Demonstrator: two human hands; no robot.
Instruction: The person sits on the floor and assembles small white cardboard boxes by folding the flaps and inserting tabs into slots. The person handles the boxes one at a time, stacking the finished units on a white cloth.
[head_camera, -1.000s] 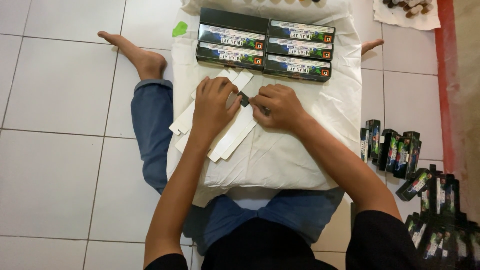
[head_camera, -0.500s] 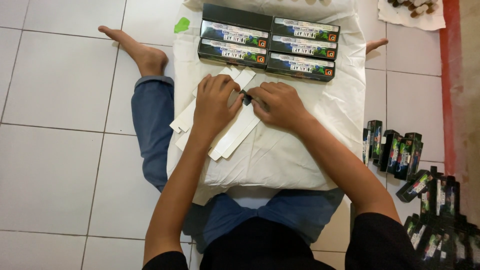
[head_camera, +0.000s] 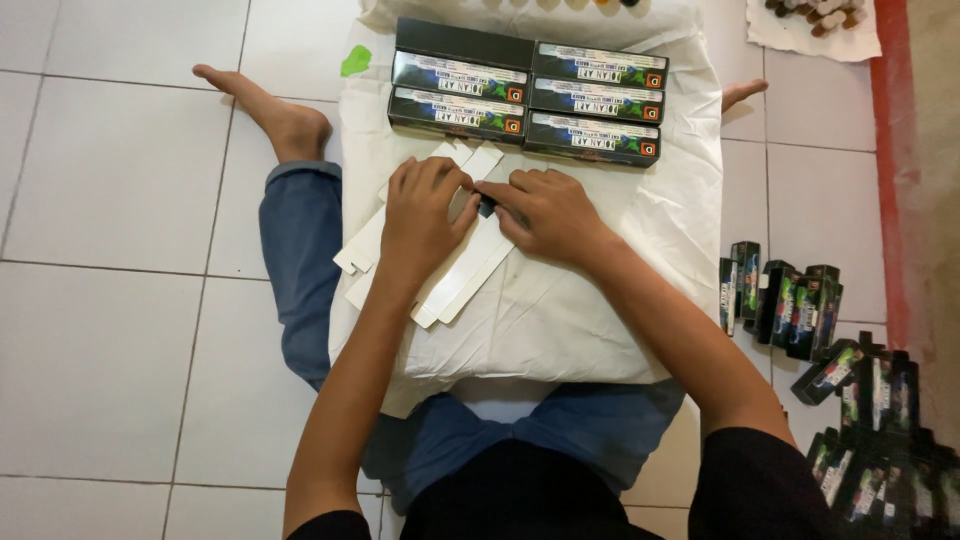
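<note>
Both hands on flat white carton blanks.
Left hand (head_camera: 420, 215) presses carton blanks (head_camera: 455, 285); right hand (head_camera: 550, 212) fingers pinch a small dark piece (head_camera: 487, 207).

Flat cartons on a lap cloth, boxes behind
Both hands (head_camera: 480, 205) rest on flat cartons (head_camera: 440, 270) lying on the cloth (head_camera: 560, 320); stacked boxes (head_camera: 527, 90) sit behind them, and small boxes (head_camera: 800, 300) stand on the floor (head_camera: 120, 200) to the right

Both hands press on flat white cardboard blanks (head_camera: 455, 275) lying on a white cloth (head_camera: 560, 320): the left hand (head_camera: 420, 215) beside the right hand (head_camera: 550, 212). Beyond them lie dark boxes (head_camera: 528, 92) in rows; more boxes (head_camera: 800, 300) stand right.
</note>
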